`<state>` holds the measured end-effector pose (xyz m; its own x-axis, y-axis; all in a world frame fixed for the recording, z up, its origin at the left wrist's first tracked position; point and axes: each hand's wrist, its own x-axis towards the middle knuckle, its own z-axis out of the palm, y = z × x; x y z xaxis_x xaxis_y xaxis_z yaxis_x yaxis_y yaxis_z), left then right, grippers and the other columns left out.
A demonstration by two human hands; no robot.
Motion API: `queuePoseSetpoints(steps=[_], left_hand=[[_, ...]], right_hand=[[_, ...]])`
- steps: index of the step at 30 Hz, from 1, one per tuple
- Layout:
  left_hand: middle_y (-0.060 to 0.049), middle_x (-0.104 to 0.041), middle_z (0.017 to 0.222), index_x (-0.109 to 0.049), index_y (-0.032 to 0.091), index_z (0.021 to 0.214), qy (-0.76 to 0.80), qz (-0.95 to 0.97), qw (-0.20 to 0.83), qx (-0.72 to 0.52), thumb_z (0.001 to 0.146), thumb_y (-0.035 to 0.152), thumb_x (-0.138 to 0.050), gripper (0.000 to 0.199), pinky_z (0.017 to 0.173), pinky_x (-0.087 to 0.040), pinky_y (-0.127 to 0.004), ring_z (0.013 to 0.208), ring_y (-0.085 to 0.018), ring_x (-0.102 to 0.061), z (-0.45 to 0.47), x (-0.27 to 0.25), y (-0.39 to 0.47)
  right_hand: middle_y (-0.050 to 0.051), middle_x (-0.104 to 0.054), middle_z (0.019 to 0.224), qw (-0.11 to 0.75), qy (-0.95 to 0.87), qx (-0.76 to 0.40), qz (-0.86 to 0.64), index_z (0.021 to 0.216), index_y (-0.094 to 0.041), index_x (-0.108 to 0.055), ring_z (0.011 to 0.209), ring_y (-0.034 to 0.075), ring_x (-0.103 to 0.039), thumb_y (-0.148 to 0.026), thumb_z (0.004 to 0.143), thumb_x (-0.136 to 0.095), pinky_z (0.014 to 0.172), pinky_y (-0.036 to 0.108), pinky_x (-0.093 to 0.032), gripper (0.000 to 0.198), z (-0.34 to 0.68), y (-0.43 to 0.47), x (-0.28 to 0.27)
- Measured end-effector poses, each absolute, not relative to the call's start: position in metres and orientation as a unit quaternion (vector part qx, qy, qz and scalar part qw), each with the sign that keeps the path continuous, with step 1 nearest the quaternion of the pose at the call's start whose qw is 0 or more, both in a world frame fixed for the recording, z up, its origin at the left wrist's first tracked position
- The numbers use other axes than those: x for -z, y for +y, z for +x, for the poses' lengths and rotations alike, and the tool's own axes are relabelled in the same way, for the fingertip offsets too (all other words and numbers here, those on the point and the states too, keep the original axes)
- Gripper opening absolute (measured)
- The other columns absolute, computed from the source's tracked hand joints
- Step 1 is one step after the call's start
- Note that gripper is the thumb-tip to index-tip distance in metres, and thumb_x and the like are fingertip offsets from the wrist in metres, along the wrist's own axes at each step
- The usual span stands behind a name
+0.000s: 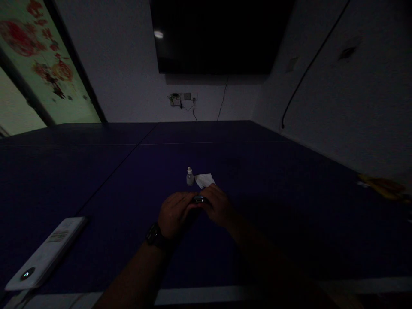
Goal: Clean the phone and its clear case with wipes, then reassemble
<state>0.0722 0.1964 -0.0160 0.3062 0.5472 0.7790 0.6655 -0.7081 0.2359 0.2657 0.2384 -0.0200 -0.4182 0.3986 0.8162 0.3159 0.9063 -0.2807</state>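
**Both hands meet on a small dark object with a shiny metallic-looking part (199, 199)**

The object sits between the fingertips of the left hand (174, 212) and the right hand (221, 207), held just above the bench or close to its surface; the dim light does not let me tell which. Only its glinting middle shows, with the fingers covering both ends, so its full shape is hidden. The left hand grips it from the left with fingers and thumb drawn close together, and the right hand does the same from the right. Each grip is narrow. A black smartwatch with a dark strap (153, 234) circles the left wrist.

Just beyond the right hand lies a white, creased sheet of thin paper or cloth (204, 180). Immediately left of it, a small clear bottle with a white dropper-like cap (189, 177) stands upright, beyond the object and near it.

All this is on a broad dark blue-purple bench with a pale near edge (273, 180). Well apart, at the near left, rests a white oblong device with a round dark display (46, 253), a pale cable at its near end. A yellow item (383, 187), too dim to identify, lies at the far right. A large black screen (222, 36) hangs on the wall ahead.
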Motion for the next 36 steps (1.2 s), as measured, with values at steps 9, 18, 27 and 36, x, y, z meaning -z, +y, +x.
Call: queuePoseSetpoints(steps=[9,18,27,36], left_hand=[[-0.009,-0.079,0.093,-0.072,0.020,0.111,-0.356,-0.818,0.101,0.440,0.105,0.042,-0.046,0.035,0.079,-0.055,-0.030,0.083,-0.018,-0.073,0.075,0.008,0.197],[-0.008,-0.079,0.096,-0.073,0.021,0.111,-0.384,-0.780,-0.035,0.493,0.101,0.044,-0.055,0.030,0.083,-0.057,-0.032,0.087,-0.019,-0.074,0.079,0.011,0.196],[-0.007,-0.079,0.094,-0.075,0.020,0.096,-0.410,-0.693,-0.226,0.548,0.091,0.038,-0.071,0.020,0.084,-0.058,-0.034,0.088,-0.020,-0.074,0.080,0.012,0.199],[-0.006,-0.078,0.092,-0.075,0.020,0.096,-0.359,-0.728,-0.192,0.551,0.095,0.035,-0.067,0.016,0.082,-0.056,-0.029,0.085,-0.018,-0.072,0.085,0.009,0.195]], right_hand=[[0.007,-0.057,0.075,0.466,-0.860,0.018,-0.209,0.089,-0.025,-0.059,0.073,0.025,-0.054,-0.051,0.108,-0.029,0.068,0.040,-0.046,0.044,0.270,0.245,0.026],[0.004,-0.057,0.074,0.502,-0.836,-0.044,-0.217,0.086,-0.025,-0.055,0.071,0.022,-0.057,-0.053,0.108,-0.034,0.066,0.037,-0.047,0.042,0.265,0.240,0.021],[0.007,-0.068,0.101,0.491,-0.804,-0.182,-0.282,0.111,-0.024,-0.062,0.093,0.022,-0.065,-0.041,0.103,-0.053,0.083,0.035,-0.053,0.021,0.290,0.234,0.014],[0.005,-0.071,0.088,0.514,-0.823,-0.129,-0.206,0.099,-0.023,-0.071,0.083,0.020,-0.068,-0.037,0.097,-0.069,0.073,0.034,-0.054,0.015,0.279,0.229,0.002]])
